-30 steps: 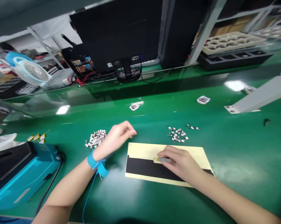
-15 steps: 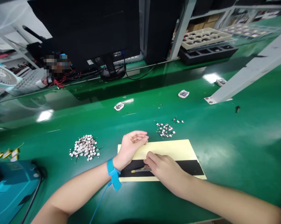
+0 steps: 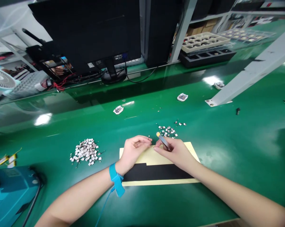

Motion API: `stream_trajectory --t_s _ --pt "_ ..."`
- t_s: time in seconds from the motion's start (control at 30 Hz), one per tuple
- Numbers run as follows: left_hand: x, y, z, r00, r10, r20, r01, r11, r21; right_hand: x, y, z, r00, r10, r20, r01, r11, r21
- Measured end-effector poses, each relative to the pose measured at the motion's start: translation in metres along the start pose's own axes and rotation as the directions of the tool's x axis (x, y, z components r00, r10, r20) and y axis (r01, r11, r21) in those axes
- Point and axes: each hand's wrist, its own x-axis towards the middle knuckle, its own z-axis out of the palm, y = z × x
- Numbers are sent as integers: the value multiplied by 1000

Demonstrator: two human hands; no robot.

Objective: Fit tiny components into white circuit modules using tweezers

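Observation:
My left hand (image 3: pixel 134 150), with a blue strap (image 3: pixel 117 179) on its wrist, pinches a tiny white-topped part (image 3: pixel 149 137) between thumb and fingertips. Close by on the right, my right hand (image 3: pixel 174 149) has its fingers wrapped round a slim grey tool with a yellow end, which looks like tweezers (image 3: pixel 163 141). Its thumb and finger tips come together near the left hand; whether they pinch anything else is too small to tell. Under both hands lies a pale yellow sheet (image 3: pixel 185 155) with a black strip (image 3: pixel 156 172) along it.
A pile of small white parts with leads (image 3: pixel 86 151) lies left, a smaller pile (image 3: pixel 167 130) just beyond the sheet. White watch-like housings (image 3: pixel 118 109) sit farther back. A slanted metal post (image 3: pixel 248 74) stands right, a teal machine (image 3: pixel 14 192) left, a monitor (image 3: pixel 90 31) behind.
My right hand has moved up off the black strip to beside the left hand, and the tool's yellow end now points upward. The white-topped part now shows at my left fingertips.

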Motion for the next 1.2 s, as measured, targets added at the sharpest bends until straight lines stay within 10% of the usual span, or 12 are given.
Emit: stream_trajectory --t_s 0.33,0.8,1.2 --pt "-4 -2 0 959 261 113 -284 874 395 2 2 1 1000 1 24 -5 988 156" --pt "-13 -2 1 756 585 295 -602 443 664 -4 -2 3 996 -87 24 85 994 71" --pt "-18 0 0 847 453 277 -520 600 608 1 -1 1 985 101 139 -150 903 403"
